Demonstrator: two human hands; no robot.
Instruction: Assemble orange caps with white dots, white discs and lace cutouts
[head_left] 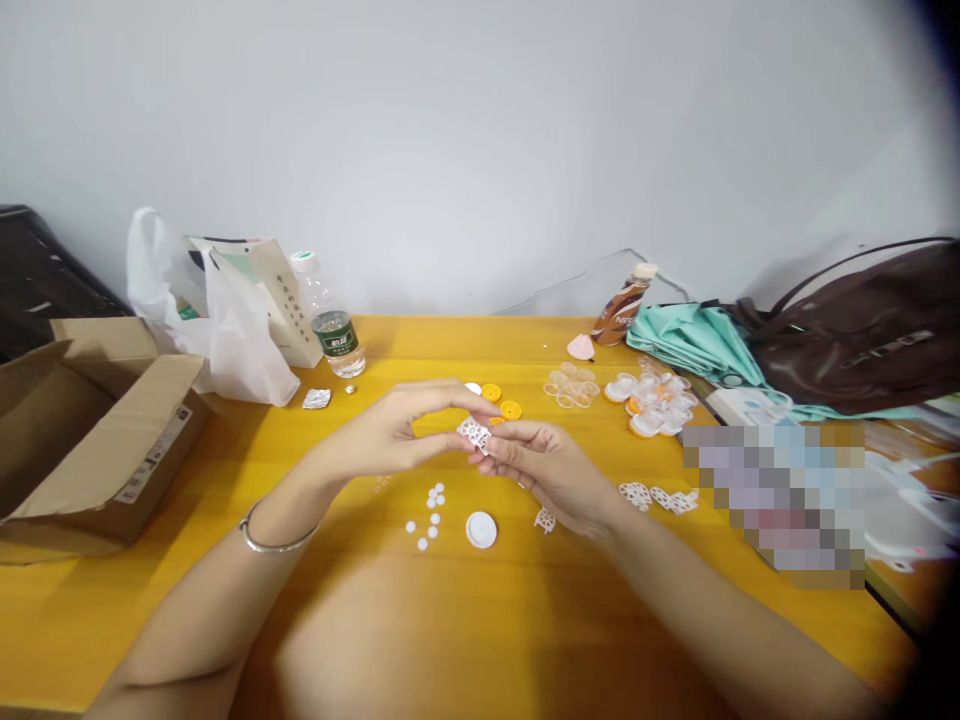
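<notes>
Above the middle of the table, a small white openwork plastic piece [474,434] is pinched between both hands. My left hand [401,425] comes from the left, thumb and fingertips closed on the piece's upper left edge. My right hand [544,460] grips its right side with thumb and fingers. Just behind them lie yellow discs [511,410]. Below the hands sits a round white lid [481,530], with several small white dots [435,519] to its left. Another white openwork piece [545,520] lies under my right wrist, and more openwork pieces [636,496] are farther right.
An open cardboard box [161,450], a plastic bag [240,340] and a water bottle [337,340] stand left. Clear rings [571,386], clear and orange caps [654,405], a brown drink bottle [622,308], a teal folded cloth [694,340] and a dark bag [855,325] are right.
</notes>
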